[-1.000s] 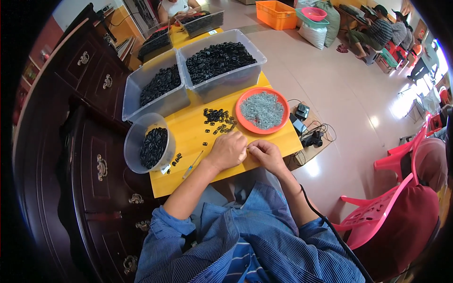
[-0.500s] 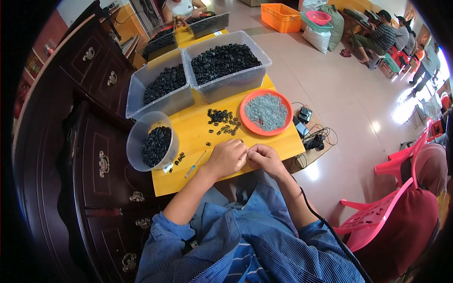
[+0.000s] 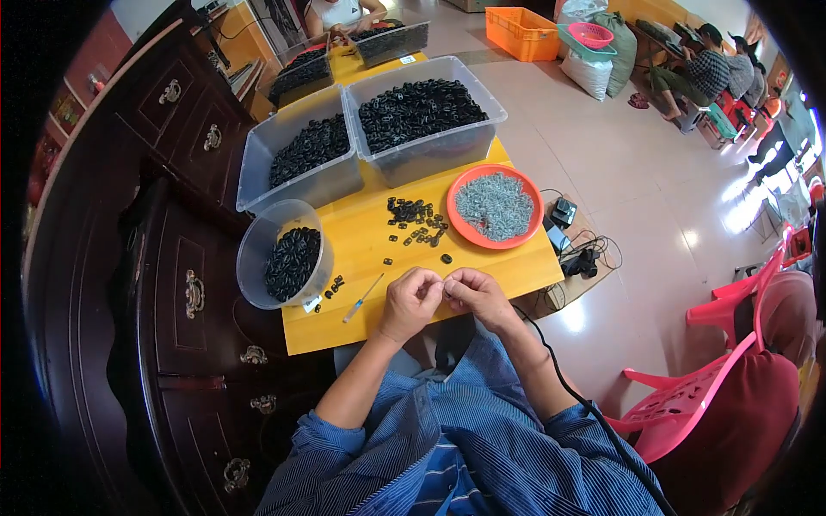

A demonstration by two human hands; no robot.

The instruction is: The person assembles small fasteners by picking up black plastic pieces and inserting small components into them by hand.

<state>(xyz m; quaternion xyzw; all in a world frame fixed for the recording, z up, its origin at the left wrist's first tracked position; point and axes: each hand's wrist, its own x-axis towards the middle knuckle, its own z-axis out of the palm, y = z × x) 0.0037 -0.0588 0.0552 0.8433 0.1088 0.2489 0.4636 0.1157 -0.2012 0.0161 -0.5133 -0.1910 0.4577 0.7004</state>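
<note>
Over the front edge of the yellow table (image 3: 344,249), my left hand (image 3: 409,303) and my right hand (image 3: 480,299) meet fingertip to fingertip. Both are closed in a pinch; whatever sits between them is too small to make out. Just beyond the fingers lies one black oval piece (image 3: 446,258). Farther off is a loose pile of small black plastic pieces (image 3: 411,211). An orange-red plate (image 3: 453,225) holds many small silvery metal pieces (image 3: 495,206) that look like screws. To the left of my left hand rests a thin screwdriver (image 3: 354,311) with a light-blue handle.
A round clear tub (image 3: 244,273) of black pieces stands at the table's left, several pieces beside it. Two large clear bins (image 3: 430,163) fill the back. Dark drawers (image 3: 194,215) border the left; a pink chair (image 3: 680,404) is at right. Another person (image 3: 340,15) sits opposite.
My left hand has turned and drawn back slightly, so its thumb shows against the fingers. The black oval piece beyond it is now uncovered. The whole view has shifted a little.
</note>
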